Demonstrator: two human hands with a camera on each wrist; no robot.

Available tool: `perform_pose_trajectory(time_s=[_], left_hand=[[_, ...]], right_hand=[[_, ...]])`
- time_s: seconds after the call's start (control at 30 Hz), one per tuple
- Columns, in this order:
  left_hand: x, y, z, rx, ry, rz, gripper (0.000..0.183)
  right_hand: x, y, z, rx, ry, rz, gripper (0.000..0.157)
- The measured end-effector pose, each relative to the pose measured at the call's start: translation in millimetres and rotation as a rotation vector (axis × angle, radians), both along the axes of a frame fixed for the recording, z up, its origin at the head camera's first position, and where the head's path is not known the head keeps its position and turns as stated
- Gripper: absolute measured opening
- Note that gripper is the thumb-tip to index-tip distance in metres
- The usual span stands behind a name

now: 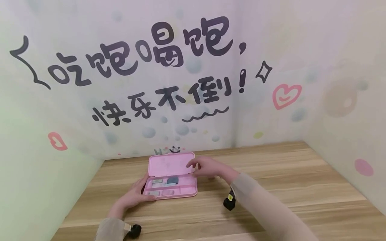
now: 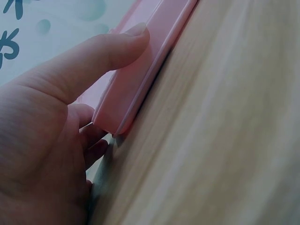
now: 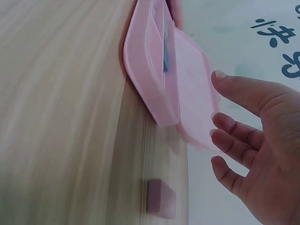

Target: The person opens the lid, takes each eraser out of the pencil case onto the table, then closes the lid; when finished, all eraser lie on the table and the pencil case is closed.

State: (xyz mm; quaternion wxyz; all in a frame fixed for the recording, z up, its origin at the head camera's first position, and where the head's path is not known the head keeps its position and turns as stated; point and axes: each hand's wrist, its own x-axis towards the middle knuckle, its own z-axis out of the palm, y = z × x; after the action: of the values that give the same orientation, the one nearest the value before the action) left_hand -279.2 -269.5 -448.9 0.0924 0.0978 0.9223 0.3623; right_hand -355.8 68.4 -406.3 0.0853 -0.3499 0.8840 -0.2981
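Note:
A pink hinged case lies on the table with its lid raised at the back. Its divided base holds several small blocks, among them a dark blue-grey block and a pinkish block. My left hand grips the left front corner, thumb on the front wall and fingers around the side. Over the right side of the lid is my right hand, fingers loosely bent with nothing between them. A small mauve block lies on the table right of the case, mostly covered by the right hand in the head view.
The wood-grain table meets a pale printed backdrop just behind the case. Side panels stand at left and right. Each wrist carries a small black camera, seen at the left wrist camera and right wrist camera.

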Motion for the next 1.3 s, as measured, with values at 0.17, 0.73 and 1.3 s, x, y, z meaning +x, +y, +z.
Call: perform_pose_trajectory(time_s=[0.17, 0.73, 1.3], left_hand=[[0.3, 0.0, -0.2, -0.01, 0.007, 0.002, 0.112], [0.5, 0.9, 0.9, -0.01, -0.005, 0.022, 0.114], [-0.6, -0.5, 0.5, -0.011, 0.008, 0.003, 0.113]], right_hand=[[-2.1, -20.1, 2.0, 0.059, 0.021, 0.04, 0.032], [-8.1, -55.7, -7.1, 0.142, 0.105, 0.117, 0.038], [-4.4, -68.8, -13.7, 0.227, 0.211, 0.109, 0.044]])
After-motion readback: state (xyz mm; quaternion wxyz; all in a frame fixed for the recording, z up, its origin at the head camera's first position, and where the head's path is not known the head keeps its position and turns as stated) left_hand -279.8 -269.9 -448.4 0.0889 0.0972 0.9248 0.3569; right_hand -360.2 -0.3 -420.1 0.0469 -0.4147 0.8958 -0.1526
